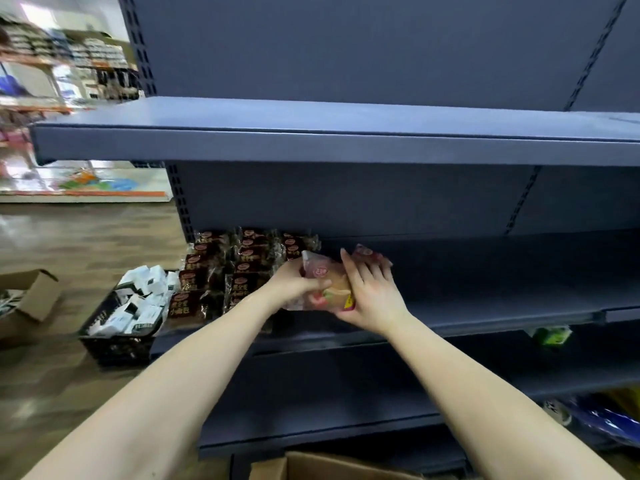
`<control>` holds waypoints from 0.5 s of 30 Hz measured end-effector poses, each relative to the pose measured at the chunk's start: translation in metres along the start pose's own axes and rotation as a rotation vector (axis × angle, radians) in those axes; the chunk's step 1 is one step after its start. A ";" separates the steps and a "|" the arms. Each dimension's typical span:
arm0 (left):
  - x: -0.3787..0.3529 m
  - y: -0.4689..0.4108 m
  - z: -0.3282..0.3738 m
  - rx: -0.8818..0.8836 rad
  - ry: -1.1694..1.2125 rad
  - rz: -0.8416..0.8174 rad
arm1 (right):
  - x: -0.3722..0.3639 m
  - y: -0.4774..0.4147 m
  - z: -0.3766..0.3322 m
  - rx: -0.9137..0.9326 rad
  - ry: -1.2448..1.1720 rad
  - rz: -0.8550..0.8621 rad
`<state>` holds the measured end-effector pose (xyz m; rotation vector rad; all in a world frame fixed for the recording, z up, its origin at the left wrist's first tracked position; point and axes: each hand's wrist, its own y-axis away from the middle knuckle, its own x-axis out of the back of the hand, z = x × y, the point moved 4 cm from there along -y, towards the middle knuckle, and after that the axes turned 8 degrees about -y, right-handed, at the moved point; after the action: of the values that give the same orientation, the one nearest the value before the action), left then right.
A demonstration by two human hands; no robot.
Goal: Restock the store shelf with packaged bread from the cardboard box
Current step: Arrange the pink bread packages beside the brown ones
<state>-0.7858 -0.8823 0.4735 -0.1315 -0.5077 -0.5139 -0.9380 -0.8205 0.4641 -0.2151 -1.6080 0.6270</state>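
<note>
The pink-labelled bread packet (329,282) sits low over the middle shelf (485,306), near its front edge and just right of the rows of dark bread packets (221,271). The left hand (294,282) grips its left end, fingers curled round it. The right hand (370,292) lies flat on its right side, fingers straight and together, perhaps covering a second packet. To the right the shelf board is open.

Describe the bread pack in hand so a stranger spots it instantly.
On the dark shelving unit, find the middle shelf, whose left end holds dark brown bread packs. Right of them, the left hand grips and the right hand steadies the pack. Unlike them, it has a pinkish clear wrapper over a pale bun.
</note>
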 end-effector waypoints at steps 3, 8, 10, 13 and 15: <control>0.021 0.017 -0.008 0.025 -0.011 0.035 | -0.001 -0.010 -0.021 0.095 0.026 -0.002; 0.054 0.036 -0.025 0.051 -0.175 0.185 | -0.022 -0.019 -0.046 0.165 0.020 -0.039; 0.063 0.042 -0.032 0.054 -0.236 0.206 | -0.029 -0.018 -0.052 0.184 0.013 -0.047; 0.070 0.048 -0.040 0.065 -0.288 0.221 | -0.034 -0.020 -0.056 0.223 0.024 -0.058; 0.071 0.047 -0.043 0.069 -0.318 0.241 | -0.035 -0.022 -0.057 0.220 0.042 -0.063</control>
<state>-0.6904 -0.8837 0.4715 -0.2076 -0.8082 -0.2387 -0.8732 -0.8407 0.4457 -0.0149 -1.4869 0.7395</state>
